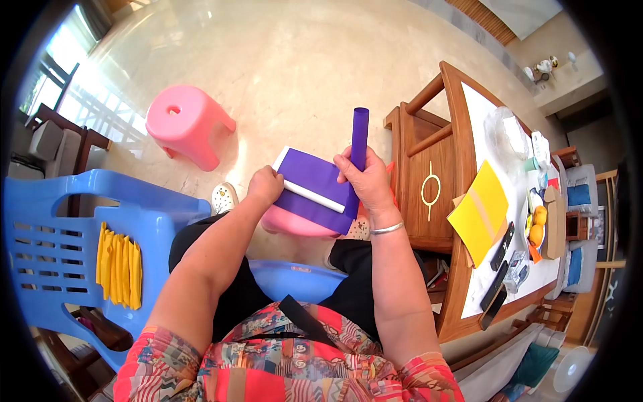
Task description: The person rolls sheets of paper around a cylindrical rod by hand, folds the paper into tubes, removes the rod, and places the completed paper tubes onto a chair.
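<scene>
A purple sheet (311, 169) with a white edge lies over a pink stool (295, 224) in front of my knees. Across the sheet runs a slim white roll (315, 196), possibly a folded-over edge. My left hand (266, 184) is closed at the roll's upper left end, its fingertips partly hidden. In my right hand (368, 179), thumb and fingers wrap the lower part of a purple rolled tube (360, 134), which stands up at the sheet's right side. Whether the tube and the sheet are one piece I cannot tell.
Several folded yellow pieces (119, 268) rest on a blue chair (60, 234) at left. A second pink stool (187, 124) stands ahead. At right, a wooden table (459, 161) bears a yellow sheet (481, 211), remotes (495, 288), fruit (537, 228) and packages.
</scene>
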The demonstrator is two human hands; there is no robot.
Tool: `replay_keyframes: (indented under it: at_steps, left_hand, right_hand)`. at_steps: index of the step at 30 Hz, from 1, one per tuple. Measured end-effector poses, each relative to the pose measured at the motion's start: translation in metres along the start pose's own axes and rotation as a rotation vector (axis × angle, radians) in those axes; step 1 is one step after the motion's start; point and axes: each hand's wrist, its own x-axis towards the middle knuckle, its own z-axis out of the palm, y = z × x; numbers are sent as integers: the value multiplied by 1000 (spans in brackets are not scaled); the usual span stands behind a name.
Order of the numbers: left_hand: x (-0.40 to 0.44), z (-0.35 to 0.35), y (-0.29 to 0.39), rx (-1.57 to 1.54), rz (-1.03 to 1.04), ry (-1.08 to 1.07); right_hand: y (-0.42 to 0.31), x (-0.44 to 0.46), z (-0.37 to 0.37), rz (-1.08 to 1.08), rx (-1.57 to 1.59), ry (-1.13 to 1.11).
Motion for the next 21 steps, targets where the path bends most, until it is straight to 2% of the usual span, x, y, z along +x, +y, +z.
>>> replay_keyframes:
  at_steps: [2, 5, 9, 10, 13, 15, 21]
  left_hand:
    - [-5, -6, 5, -13, 1, 30]
    - [-13, -51, 48, -171, 102, 103]
    - [-21, -111, 94, -887, 486, 145]
    - [-27, -126, 97, -896, 576, 130]
    - [-46, -162, 106, -502, 875, 308]
    - [-52, -167, 103, -441, 813, 185]
    - [-46, -167, 103, -384, 759, 122]
  right_hand:
    - [-1, -1, 0, 3, 4, 1]
    - [-3, -2, 2, 1, -55, -19]
    - [-3, -2, 5, 37, -150, -88]
    - [3, -1, 4, 13, -268, -105]
    - [-8, -4, 13, -3, -386, -147]
    - [-2, -3, 16, -13, -410, -166]
    - [9, 0, 19, -24, -510, -217]
